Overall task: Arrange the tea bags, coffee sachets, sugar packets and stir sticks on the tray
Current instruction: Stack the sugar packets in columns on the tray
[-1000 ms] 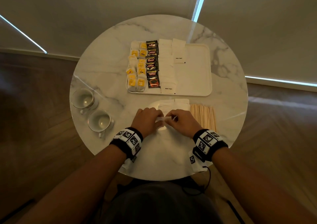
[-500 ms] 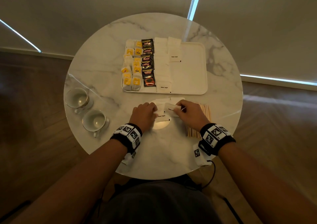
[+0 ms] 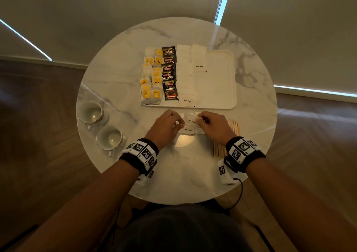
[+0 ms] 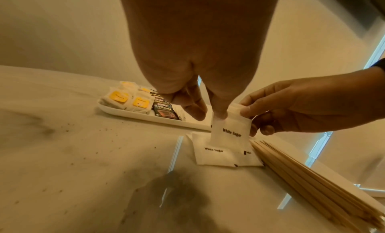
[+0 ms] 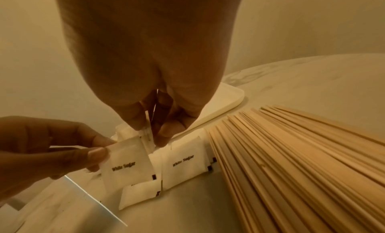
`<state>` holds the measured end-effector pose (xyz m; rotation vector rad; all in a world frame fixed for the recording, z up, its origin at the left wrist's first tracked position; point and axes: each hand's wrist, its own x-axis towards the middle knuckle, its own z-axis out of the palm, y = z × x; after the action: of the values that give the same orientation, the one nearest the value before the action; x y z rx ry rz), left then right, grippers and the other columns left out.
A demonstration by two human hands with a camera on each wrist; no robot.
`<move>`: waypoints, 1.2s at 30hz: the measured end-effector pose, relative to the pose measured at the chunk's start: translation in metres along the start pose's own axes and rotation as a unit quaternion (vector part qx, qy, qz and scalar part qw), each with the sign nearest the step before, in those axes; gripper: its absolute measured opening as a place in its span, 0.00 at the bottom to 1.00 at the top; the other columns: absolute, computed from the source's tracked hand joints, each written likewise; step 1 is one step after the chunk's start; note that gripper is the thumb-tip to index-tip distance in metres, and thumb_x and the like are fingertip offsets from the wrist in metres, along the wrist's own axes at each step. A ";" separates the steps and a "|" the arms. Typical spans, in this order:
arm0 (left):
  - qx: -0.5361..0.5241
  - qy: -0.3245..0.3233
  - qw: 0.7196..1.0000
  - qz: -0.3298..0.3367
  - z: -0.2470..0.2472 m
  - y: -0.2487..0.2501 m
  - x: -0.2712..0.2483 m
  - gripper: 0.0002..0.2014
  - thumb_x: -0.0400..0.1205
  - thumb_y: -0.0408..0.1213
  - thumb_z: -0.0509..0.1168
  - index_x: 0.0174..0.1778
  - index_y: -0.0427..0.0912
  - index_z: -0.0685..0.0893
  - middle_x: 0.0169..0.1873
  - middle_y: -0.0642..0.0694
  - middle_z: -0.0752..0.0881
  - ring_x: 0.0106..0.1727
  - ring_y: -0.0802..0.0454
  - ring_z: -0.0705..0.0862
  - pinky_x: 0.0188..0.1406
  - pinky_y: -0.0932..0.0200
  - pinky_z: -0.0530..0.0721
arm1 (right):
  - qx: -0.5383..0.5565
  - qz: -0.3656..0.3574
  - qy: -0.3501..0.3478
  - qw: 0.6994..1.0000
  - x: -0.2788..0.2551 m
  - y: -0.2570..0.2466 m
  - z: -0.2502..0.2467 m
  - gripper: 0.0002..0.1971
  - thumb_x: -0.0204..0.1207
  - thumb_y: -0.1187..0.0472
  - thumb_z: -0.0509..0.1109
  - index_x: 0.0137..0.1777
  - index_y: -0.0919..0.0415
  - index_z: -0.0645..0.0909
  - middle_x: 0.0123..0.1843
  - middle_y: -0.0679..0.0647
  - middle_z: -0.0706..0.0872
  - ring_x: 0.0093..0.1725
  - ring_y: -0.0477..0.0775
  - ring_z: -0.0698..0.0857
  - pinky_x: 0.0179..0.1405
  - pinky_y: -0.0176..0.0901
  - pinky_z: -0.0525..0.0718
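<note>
A white sugar packet hangs upright just above the table, also visible as the held packet. My left hand pinches its upper left corner. My right hand pinches its upper right edge. Under it lie a few more sugar packets flat on the marble. Wooden stir sticks lie in a bundle to their right. The white tray beyond holds tea bags, coffee sachets and rows of sugar packets.
Two empty cups stand on the left of the round marble table. The right half of the tray is bare. Dark specks dot the tabletop near my left wrist. Walls and blinds ring the table's far side.
Both hands rose from the pile of packets on the table. One sugar packet now hangs lifted between them, closer to the tray's near edge.
</note>
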<state>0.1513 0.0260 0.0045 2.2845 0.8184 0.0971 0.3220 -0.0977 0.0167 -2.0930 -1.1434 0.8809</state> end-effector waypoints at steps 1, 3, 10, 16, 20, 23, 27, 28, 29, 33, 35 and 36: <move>-0.009 0.002 1.000 0.008 -0.001 0.002 0.002 0.03 0.82 0.39 0.68 0.49 0.46 0.86 0.52 0.51 0.82 0.47 0.57 0.81 0.52 0.64 0.78 | -0.003 -0.004 -0.007 1.000 0.001 -0.002 0.000 0.09 0.84 0.54 0.64 0.54 0.54 0.86 0.46 0.45 0.87 0.45 0.42 0.83 0.41 0.23 0.73; -0.026 0.006 0.999 0.022 -0.003 0.005 0.006 0.03 0.82 0.38 0.68 0.50 0.44 0.86 0.49 0.49 0.85 0.47 0.55 0.82 0.49 0.64 0.79 | -0.006 -0.009 -0.021 1.000 0.003 -0.005 -0.001 0.09 0.84 0.53 0.64 0.54 0.53 0.86 0.45 0.44 0.87 0.44 0.39 0.82 0.41 0.24 0.72; -0.049 0.030 0.998 0.040 -0.006 0.009 0.018 0.04 0.84 0.38 0.66 0.49 0.44 0.86 0.43 0.50 0.88 0.43 0.57 0.82 0.48 0.60 0.82 | -0.014 -0.022 -0.018 0.999 0.012 -0.006 -0.010 0.09 0.83 0.54 0.66 0.53 0.54 0.86 0.43 0.45 0.86 0.42 0.40 0.81 0.41 0.27 0.74; -0.044 0.043 0.997 0.050 -0.013 0.014 0.041 0.05 0.84 0.38 0.66 0.51 0.43 0.85 0.44 0.50 0.88 0.43 0.56 0.84 0.49 0.57 0.84 | -0.021 -0.028 -0.014 0.999 0.032 -0.005 -0.026 0.07 0.79 0.55 0.71 0.54 0.54 0.86 0.42 0.48 0.87 0.44 0.47 0.84 0.47 0.38 0.81; -0.056 0.062 0.995 0.053 -0.025 0.024 0.072 0.04 0.82 0.38 0.68 0.50 0.42 0.83 0.41 0.50 0.87 0.43 0.55 0.84 0.47 0.54 0.86 | -0.037 -0.034 -0.002 0.999 0.057 -0.009 -0.048 0.06 0.79 0.54 0.71 0.53 0.53 0.86 0.42 0.47 0.88 0.43 0.46 0.85 0.45 0.35 0.80; -0.041 0.077 0.995 0.055 -0.031 0.027 0.105 0.05 0.82 0.39 0.68 0.50 0.45 0.81 0.43 0.52 0.85 0.42 0.57 0.83 0.46 0.56 0.86 | -0.048 -0.033 0.015 0.998 0.085 -0.010 -0.067 0.07 0.79 0.55 0.71 0.53 0.55 0.87 0.42 0.49 0.87 0.42 0.48 0.84 0.41 0.31 0.77; 0.012 0.097 0.994 0.057 -0.033 0.023 0.147 0.08 0.81 0.41 0.69 0.53 0.47 0.80 0.47 0.51 0.80 0.44 0.55 0.79 0.47 0.57 0.81 | -0.074 -0.011 0.042 0.996 0.128 -0.002 -0.089 0.09 0.79 0.55 0.71 0.54 0.56 0.87 0.42 0.47 0.85 0.41 0.45 0.81 0.40 0.27 0.71; 0.026 0.094 0.994 0.055 -0.032 0.022 0.156 0.08 0.81 0.42 0.69 0.54 0.48 0.81 0.47 0.51 0.79 0.45 0.54 0.78 0.48 0.56 0.81 | -0.076 -0.004 0.048 0.996 0.139 0.001 -0.092 0.09 0.79 0.55 0.72 0.55 0.57 0.87 0.42 0.48 0.86 0.43 0.46 0.82 0.41 0.28 0.72; 0.042 0.087 0.994 0.054 -0.030 0.021 0.164 0.08 0.81 0.42 0.69 0.54 0.48 0.81 0.47 0.51 0.79 0.46 0.53 0.78 0.49 0.54 0.81 | -0.078 0.002 0.052 0.996 0.149 0.005 -0.095 0.09 0.79 0.55 0.72 0.55 0.57 0.87 0.43 0.49 0.86 0.44 0.48 0.82 0.42 0.29 0.72; 0.096 0.068 0.992 0.053 -0.017 0.020 0.188 0.08 0.81 0.45 0.68 0.54 0.51 0.83 0.50 0.50 0.83 0.52 0.49 0.81 0.55 0.46 0.80 | -0.100 0.014 0.034 0.994 0.186 0.016 -0.097 0.10 0.79 0.56 0.72 0.57 0.58 0.86 0.43 0.50 0.85 0.45 0.48 0.81 0.37 0.23 0.68; 0.114 0.060 0.991 0.041 -0.010 0.020 0.198 0.09 0.81 0.46 0.67 0.56 0.52 0.84 0.54 0.50 0.83 0.56 0.46 0.81 0.58 0.47 0.77 | -0.105 0.016 0.019 0.994 0.201 0.021 -0.094 0.12 0.78 0.57 0.72 0.59 0.59 0.86 0.45 0.52 0.87 0.47 0.50 0.82 0.44 0.29 0.72; 0.126 0.057 0.990 0.035 -0.007 0.019 0.203 0.10 0.81 0.46 0.67 0.58 0.52 0.85 0.55 0.49 0.83 0.58 0.46 0.80 0.58 0.47 0.75 | -0.108 0.018 0.013 0.994 0.207 0.023 -0.092 0.12 0.78 0.57 0.72 0.59 0.60 0.86 0.47 0.54 0.87 0.48 0.49 0.82 0.48 0.32 0.72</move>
<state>0.3220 0.1377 -0.0095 2.5655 0.8505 0.1650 0.4897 0.0559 -0.0001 -2.2974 -1.2381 0.7728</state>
